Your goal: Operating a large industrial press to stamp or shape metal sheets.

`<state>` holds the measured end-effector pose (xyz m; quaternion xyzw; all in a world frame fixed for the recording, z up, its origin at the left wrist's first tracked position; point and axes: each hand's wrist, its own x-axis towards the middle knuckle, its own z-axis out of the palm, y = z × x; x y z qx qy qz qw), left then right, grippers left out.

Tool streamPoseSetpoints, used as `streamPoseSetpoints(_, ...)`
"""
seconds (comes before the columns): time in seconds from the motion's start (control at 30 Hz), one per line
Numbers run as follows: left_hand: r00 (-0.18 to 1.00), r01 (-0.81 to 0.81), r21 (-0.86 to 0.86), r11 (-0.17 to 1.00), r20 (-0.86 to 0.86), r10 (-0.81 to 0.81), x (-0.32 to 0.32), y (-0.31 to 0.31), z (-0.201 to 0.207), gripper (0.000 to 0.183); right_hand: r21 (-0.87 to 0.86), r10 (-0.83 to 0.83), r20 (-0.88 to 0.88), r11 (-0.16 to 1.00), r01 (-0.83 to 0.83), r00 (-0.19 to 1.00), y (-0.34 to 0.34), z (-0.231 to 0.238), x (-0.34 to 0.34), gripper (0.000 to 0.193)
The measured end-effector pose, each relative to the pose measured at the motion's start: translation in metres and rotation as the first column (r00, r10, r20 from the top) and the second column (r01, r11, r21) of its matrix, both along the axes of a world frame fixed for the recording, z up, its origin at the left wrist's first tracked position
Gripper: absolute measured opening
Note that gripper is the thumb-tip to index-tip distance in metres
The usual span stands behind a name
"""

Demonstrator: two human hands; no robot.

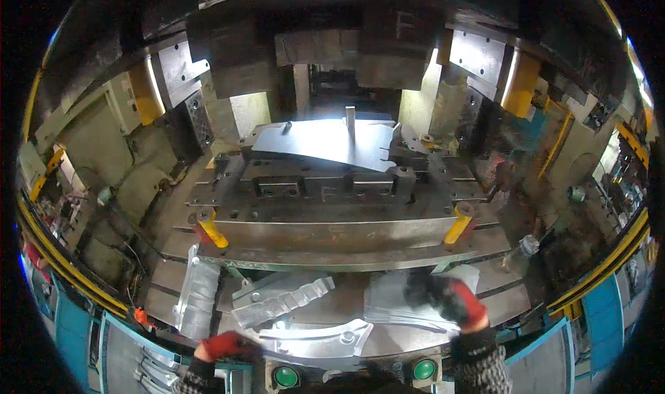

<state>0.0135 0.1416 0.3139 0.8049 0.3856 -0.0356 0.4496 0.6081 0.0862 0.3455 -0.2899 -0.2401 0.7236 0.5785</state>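
Observation:
My left hand [228, 345], in a red and dark glove, is at the left end of a shiny formed sheet-metal part [315, 340] near the front edge. Its dark fingers appear closed on that end, though they show poorly. My right hand [443, 300], in a dark glove with a red back, is smeared by motion over a stack of flat metal sheets [391, 304]; its fingers cannot be made out. Farther off, a flat metal blank [325, 143] lies on the lower die [325, 186], with an upright pin [350, 122] at its far edge.
Other formed metal parts [199, 293] [287, 302] lie at the left of the press bed. Yellow posts [213, 229] [457, 224] stand at the die's front corners. The dark upper tool [318, 47] hangs above. Two green push buttons [285, 376] [424, 370] sit at the near edge.

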Motion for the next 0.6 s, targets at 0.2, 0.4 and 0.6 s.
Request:
streamPoseSetpoints(0.2,0.880,-0.473,-0.333,0.815,-0.132,0.457,-0.078,-0.085,-0.238,0.039,-0.440,0.353,0.848,0.885,0.154,0.395,-0.160,-0.200,0.091,0.059)
streamPoseSetpoints(0.4,0.894,-0.445,-0.193,0.874,-0.037,0.447,-0.037,-0.121,-0.327,0.042,-0.232,0.229,0.973,0.936,0.264,0.043,-0.213,-0.362,0.057,0.070)
streamPoseSetpoints(0.6,0.418,-0.820,-0.441,0.365,-0.026,0.908,-0.008,-0.140,-0.307,0.051,-0.111,0.118,0.993,0.943,0.315,-0.003,-0.221,-0.394,0.044,0.072)
